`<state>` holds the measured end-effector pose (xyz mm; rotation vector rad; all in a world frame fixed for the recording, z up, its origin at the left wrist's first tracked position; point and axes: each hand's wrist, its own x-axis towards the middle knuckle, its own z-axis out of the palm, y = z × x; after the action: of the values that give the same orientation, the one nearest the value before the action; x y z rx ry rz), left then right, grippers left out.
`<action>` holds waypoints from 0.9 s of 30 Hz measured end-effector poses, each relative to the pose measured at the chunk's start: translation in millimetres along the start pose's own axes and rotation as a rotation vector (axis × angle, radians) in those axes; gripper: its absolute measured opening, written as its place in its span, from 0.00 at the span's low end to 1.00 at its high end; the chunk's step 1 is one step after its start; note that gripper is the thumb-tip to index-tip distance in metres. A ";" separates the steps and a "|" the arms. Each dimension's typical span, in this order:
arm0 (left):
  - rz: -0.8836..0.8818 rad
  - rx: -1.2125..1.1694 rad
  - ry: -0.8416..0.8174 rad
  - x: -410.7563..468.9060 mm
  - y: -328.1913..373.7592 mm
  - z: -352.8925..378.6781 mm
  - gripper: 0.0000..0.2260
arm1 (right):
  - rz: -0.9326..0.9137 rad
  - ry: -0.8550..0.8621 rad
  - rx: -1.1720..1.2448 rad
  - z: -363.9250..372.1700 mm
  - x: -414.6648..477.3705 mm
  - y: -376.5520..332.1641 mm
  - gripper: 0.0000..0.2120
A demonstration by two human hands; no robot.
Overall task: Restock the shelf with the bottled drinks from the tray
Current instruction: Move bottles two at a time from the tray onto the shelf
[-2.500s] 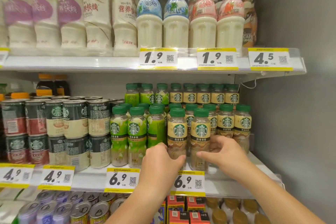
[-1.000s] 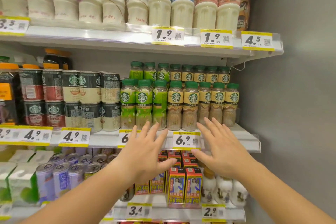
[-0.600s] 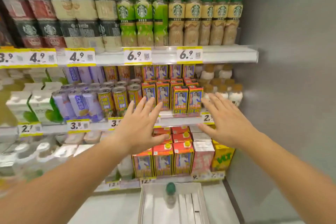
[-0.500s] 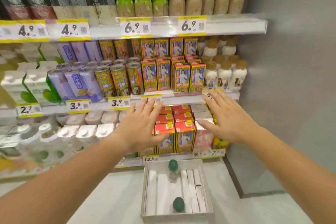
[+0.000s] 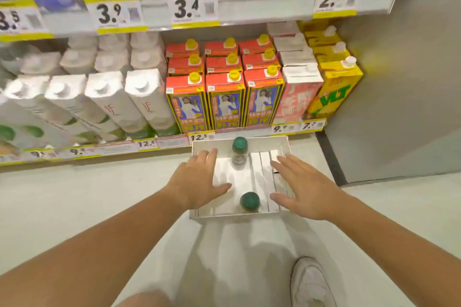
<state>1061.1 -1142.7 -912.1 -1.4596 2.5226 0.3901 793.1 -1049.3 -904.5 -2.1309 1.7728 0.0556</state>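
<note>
The left hand (image 5: pixel 199 182) and right hand (image 5: pixel 303 189) hover spread and empty over the white tray (image 5: pixel 269 143); a hasty swipe could topple the far-edge bottle (image 5: pixel 239 153) or near-edge bottle (image 5: pixel 249 201)

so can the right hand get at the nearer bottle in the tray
Probably yes: the right hand is open just right of the nearer bottle, which stands in the open-topped tray with nothing between them.
</note>
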 end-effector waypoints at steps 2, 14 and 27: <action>-0.005 -0.054 -0.064 13.1 -2.8 20.6 0.41 | 0.010 -0.062 0.058 21.9 9.1 6.8 0.36; -0.311 -0.783 -0.160 97.9 20.5 86.3 0.41 | 0.062 -0.449 0.713 82.7 67.2 11.6 0.32; -0.374 -1.048 0.132 129.3 35.1 101.7 0.19 | 0.098 -0.291 1.009 104.8 77.7 -13.9 0.21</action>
<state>971.2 -1198.6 -1042.8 -2.2544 2.0689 1.7495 843.6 -1088.9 -1018.9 -1.2297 1.2997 -0.3978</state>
